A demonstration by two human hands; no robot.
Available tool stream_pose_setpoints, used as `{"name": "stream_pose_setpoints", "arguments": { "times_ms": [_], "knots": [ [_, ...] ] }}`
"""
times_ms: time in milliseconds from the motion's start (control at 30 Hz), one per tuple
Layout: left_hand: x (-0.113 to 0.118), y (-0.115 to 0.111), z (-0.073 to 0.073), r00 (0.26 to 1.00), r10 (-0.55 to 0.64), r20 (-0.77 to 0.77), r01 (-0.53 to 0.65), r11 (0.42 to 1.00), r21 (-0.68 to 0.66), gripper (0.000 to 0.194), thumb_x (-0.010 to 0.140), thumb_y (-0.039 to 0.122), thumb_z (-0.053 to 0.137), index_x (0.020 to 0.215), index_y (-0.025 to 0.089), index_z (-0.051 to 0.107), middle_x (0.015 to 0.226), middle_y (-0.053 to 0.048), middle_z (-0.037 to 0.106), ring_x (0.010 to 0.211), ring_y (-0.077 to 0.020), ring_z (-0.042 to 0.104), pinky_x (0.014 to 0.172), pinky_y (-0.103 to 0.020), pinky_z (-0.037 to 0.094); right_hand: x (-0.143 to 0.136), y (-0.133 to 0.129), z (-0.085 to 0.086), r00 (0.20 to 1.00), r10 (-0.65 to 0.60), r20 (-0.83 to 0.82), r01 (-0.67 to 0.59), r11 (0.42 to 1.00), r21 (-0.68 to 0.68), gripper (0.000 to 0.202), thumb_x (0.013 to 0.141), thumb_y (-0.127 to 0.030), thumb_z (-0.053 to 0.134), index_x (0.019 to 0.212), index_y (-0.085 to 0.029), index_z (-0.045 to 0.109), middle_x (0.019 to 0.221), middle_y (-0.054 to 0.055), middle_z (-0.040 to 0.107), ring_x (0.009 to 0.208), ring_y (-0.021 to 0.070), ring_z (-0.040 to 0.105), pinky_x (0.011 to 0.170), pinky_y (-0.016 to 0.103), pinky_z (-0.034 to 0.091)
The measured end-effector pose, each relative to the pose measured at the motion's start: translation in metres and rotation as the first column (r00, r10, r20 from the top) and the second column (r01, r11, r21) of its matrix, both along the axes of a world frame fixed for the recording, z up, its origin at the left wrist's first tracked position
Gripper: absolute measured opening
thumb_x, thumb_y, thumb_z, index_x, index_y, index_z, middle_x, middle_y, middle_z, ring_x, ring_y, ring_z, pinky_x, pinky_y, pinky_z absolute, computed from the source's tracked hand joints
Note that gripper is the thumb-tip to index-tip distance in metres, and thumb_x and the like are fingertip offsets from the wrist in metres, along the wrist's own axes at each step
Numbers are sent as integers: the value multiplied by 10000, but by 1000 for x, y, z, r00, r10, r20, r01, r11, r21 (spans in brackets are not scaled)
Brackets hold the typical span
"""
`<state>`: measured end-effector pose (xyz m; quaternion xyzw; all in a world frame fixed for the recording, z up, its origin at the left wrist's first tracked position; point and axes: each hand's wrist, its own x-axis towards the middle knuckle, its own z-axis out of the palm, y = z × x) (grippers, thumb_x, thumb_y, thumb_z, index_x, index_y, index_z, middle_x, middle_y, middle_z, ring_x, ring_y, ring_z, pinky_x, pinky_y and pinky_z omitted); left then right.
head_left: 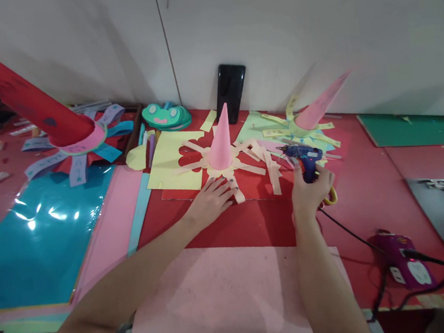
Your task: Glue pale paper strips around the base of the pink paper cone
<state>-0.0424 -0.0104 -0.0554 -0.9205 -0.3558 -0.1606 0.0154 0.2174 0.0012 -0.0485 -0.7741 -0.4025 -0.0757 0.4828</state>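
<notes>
My right hand (pixel 312 187) is wrapped round the handle of a blue hot glue gun (pixel 303 155), its nozzle pointing left. My left hand (pixel 211 202) lies with fingers stretched over the lower strips of a paper craft, touching a pale strip (pixel 239 194). A pink paper cone (pixel 220 148) stands upright at the centre of that craft, ringed by pale paper strips and a scalloped base. Several loose cream strips (pixel 273 172) lie between the cone and the glue gun. Red paper (pixel 265 188) lies beneath them.
Behind the glue gun stands another pink cone (pixel 313 114) with yellow strips. A black phone (pixel 231 90) leans on the wall. At left are a red tube (pixel 37 99), green frog cutouts (pixel 166 117) and blue plastic-covered sheets (pixel 52 233). The gun's cord runs near a purple extension socket (pixel 403 259).
</notes>
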Motion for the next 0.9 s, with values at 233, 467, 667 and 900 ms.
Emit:
{"name": "stream_pose_setpoints", "arguments": {
  "times_ms": [233, 467, 667, 900],
  "knots": [
    [0, 0, -2, 1000, 1, -3, -1, 1000, 5, 300, 957, 287, 447, 1192, 160, 584, 1258, -57, 616, 1205, -222, 520, 1073, -430, 354, 15, 3, -3, 989, -38, -140, 25, 995, -98, 343, 666, -406, 645, 902, -161, 603, 873, 57, 541, 807, 205, 536, 807, 383, 446],
    [0, 0, -2, 1000, 4, 9, -4, 1000, 1, 298, 962, 281, 437, 1202, 174, 577, 1262, -49, 614, 1210, -218, 518, 1075, -430, 352, 12, 0, 2, 998, -50, -44, 41, 981, -190, 502, 753, -428, 572, 1166, -147, 522, 1011, 122, 578, 930, 259, 555, 848, 415, 435],
    [0, 0, -3, 1000, 1, 29, -2, 1000, 14, 289, 959, 278, 443, 1190, 173, 582, 1261, -53, 614, 1193, -216, 529, 1066, -428, 363, 10, -1, -3, 995, -42, 89, 66, 955, -289, 546, 760, -580, 540, 1123, -174, 566, 1101, 184, 556, 1036, 367, 497, 868, 540, 370],
    [-1, 0, -4, 1000, -1, 19, 1, 1000, -4, 293, 959, 289, 443, 1192, 175, 579, 1254, -50, 617, 1204, -220, 518, 1073, -435, 352, -1, -7, 12, 993, -6, 122, 21, 992, -122, 312, 831, -481, 488, 915, -189, 560, 965, 139, 534, 989, 316, 498, 882, 504, 375]
  ]
}}
